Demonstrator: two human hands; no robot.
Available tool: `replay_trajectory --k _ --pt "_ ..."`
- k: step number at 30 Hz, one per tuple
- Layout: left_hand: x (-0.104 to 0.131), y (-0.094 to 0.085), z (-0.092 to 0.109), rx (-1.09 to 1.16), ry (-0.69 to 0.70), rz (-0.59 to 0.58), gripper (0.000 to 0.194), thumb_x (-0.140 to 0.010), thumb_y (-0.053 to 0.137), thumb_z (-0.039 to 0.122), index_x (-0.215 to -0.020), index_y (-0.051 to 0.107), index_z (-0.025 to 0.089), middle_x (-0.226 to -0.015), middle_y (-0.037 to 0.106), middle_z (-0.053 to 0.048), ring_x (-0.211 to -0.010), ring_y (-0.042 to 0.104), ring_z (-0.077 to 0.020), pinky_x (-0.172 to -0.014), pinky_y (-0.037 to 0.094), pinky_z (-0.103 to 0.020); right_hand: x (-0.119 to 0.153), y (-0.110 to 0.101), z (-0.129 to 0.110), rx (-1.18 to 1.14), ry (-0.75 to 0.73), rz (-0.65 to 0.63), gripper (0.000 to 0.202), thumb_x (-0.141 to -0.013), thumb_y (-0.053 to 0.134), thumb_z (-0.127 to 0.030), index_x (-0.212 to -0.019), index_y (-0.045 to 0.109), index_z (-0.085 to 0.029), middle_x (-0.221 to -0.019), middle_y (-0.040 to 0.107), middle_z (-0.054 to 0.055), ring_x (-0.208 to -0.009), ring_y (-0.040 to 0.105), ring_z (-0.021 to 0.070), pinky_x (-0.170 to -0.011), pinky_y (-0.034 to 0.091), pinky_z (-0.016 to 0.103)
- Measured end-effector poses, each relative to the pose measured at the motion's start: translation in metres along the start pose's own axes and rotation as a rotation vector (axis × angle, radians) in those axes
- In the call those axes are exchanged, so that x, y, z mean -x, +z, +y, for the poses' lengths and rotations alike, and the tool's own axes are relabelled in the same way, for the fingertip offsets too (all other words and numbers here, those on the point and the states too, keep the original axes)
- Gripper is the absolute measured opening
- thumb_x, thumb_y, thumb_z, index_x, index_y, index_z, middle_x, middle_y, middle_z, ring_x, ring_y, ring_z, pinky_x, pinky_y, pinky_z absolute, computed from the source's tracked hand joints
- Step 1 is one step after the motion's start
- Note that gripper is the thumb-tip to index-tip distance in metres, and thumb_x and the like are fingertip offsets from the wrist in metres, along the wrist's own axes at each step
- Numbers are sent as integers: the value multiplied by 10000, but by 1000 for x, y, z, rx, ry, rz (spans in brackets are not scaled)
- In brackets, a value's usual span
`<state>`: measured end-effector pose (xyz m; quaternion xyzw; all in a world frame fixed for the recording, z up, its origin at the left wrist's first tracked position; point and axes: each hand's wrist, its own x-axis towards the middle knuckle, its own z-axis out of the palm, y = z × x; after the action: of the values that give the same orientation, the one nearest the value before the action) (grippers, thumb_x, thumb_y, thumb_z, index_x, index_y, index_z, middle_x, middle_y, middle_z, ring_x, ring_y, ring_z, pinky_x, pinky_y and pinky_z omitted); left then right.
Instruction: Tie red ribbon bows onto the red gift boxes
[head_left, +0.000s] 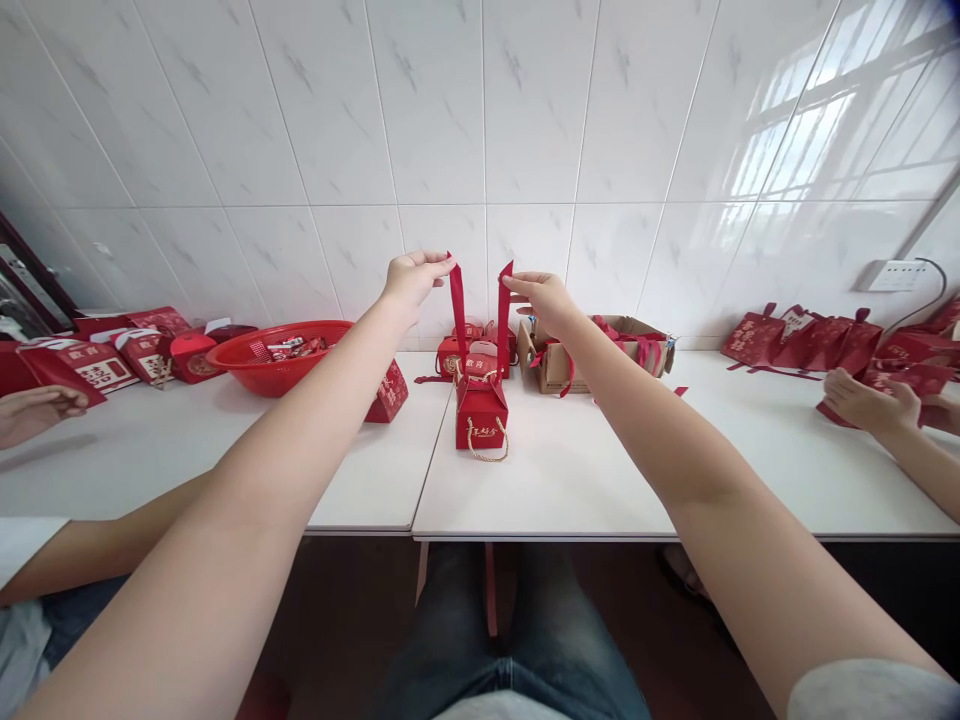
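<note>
Left hand: my left hand (415,278) is raised, thumb and fingertips pinched on one end of the red ribbon (457,318); the palm is not clenched.
Right hand: my right hand (541,298) matches it, pinching the ribbon's other end, with the remaining fingers loosely bent.
Ribbon: both lengths stand nearly upright and apart, rising from the box top; how they attach there is too small for me to certify.
Red box: the small red box (480,408) sits upright, gold lettering facing me, a twisted gold cord (487,459) looped down its front.
Position: on the white table (555,490), just right of the seam, below and between my hands.
Nearby: cardboard carton (556,370) to the right, red basin (247,377) to the left.
</note>
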<state>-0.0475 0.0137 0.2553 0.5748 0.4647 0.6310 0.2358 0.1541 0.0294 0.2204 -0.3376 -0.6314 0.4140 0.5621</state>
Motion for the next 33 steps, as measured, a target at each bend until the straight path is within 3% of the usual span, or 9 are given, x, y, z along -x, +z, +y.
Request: replay_trajectory --k 6,9,12,16,20,25,29,33 --pt "0 1 0 8 16 -26 254 -569 790 341 -756 673 214 -938 696 -56 -766 583 -179 -799 410 -358 1 0 2 -19 -7 -21 166 -776 667 -343 -822 669 -184 -964 693 64 -810 625 136 -741 451 290" --pt "1 3 2 -7 29 -37 243 -582 789 342 -757 685 210 -920 696 -57 -770 583 -172 -806 411 -351 -1 3 2 -66 -7 -54 139 -809 639 -312 -775 640 -177 -860 702 59 -782 633 130 -778 465 298" --pt "3 8 6 -22 75 -141 222 -600 787 323 -763 694 204 -883 698 -49 -782 586 -168 -818 415 -344 -5 10 0 -105 13 -84 131 -804 650 -265 -722 613 -170 -718 669 40 -693 631 126 -785 487 309" --pt "7 20 12 -44 173 -303 170 -629 773 285 -751 701 191 -790 680 -33 -776 587 -160 -808 422 -322 -10 18 -4 -93 -38 -230 123 -775 649 -208 -665 625 -159 -640 614 18 -601 595 119 -738 494 313" --pt "11 27 12 -161 243 -293 136 -631 771 263 -725 707 187 -678 623 -20 -665 553 -159 -733 417 -331 -7 18 -6 -128 -85 -392 129 -767 621 -214 -657 641 -152 -720 636 43 -636 597 131 -719 490 315" --pt "14 27 7 -396 413 -186 129 -621 764 249 -712 679 220 -659 584 -5 -695 536 -191 -769 393 -360 -1 15 -7 -172 109 -356 171 -804 628 -344 -770 641 -176 -752 633 39 -620 575 132 -669 492 306" --pt "15 27 4 -551 579 -176 209 -655 725 234 -520 567 222 -677 575 -24 -881 540 -263 -920 310 -426 -3 19 -9 -245 293 -278 165 -834 592 -288 -702 571 -191 -611 547 -1 -543 507 114 -632 490 288" --pt "13 26 0 -528 673 -233 222 -681 702 217 -526 544 224 -752 594 -44 -1030 492 -295 -970 274 -442 -5 22 -12 -341 372 -285 174 -833 578 -201 -661 565 -174 -584 524 -6 -552 497 110 -664 497 294"
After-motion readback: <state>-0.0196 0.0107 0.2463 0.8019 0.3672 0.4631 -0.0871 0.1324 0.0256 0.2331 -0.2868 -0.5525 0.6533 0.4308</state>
